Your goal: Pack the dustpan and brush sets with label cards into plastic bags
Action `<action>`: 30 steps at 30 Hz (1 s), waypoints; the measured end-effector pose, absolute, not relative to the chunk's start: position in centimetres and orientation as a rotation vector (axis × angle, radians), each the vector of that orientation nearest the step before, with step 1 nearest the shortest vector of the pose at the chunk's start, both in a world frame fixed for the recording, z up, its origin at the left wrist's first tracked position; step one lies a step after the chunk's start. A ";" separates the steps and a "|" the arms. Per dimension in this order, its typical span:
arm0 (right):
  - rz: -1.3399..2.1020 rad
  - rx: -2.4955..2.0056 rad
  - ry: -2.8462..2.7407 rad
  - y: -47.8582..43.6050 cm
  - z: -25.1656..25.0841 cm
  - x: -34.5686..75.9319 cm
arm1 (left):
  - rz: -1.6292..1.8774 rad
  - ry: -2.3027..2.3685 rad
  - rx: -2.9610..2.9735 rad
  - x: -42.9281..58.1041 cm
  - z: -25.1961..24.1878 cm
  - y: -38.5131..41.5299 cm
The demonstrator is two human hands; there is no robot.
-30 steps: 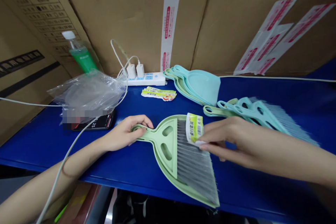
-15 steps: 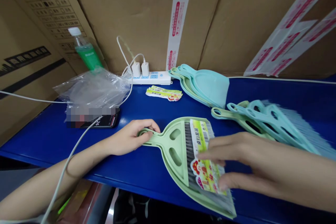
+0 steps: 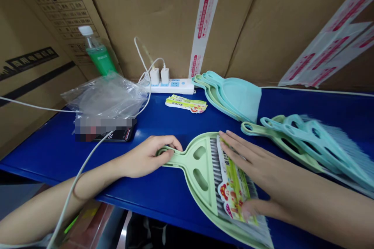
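Your left hand [image 3: 154, 157] is pinching green plastic handles [image 3: 176, 158]; your right hand [image 3: 258, 169] is lying open.
Under it, a yellow-green paper card [image 3: 230, 192] is resting on a grey-bristled green brush [image 3: 201, 166] in a pale green dustpan [image 3: 229, 227]; dragging fingers could be sliding it off. A white cord [image 3: 60, 222] is crossing your left arm, maybe snagging; blue plastic brushes [image 3: 333, 144] are crowding your right.
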State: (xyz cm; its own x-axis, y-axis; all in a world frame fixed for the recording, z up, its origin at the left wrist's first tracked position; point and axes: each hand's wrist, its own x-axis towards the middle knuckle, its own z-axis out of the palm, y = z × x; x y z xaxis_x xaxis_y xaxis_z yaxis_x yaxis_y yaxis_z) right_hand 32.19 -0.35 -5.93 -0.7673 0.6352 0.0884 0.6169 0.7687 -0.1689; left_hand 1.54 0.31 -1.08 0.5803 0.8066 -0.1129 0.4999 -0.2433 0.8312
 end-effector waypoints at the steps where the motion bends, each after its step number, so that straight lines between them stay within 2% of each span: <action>1: 0.160 -0.987 -2.810 -0.4 -6.4 32.3 | 0.428 1.049 1.910 1.5 -1.1 0.3; 14: 0.080 -1.005 -2.781 -0.6 -7.2 32.1 | 0.421 1.034 1.895 1.4 -1.0 0.1; 22: 0.231 -1.127 -2.771 0.5 -3.3 32.7 | 0.394 1.084 1.927 1.3 -1.0 0.3; 30: 0.289 -1.106 -2.818 1.0 -4.2 32.7 | 0.410 1.118 1.991 1.2 -1.0 0.5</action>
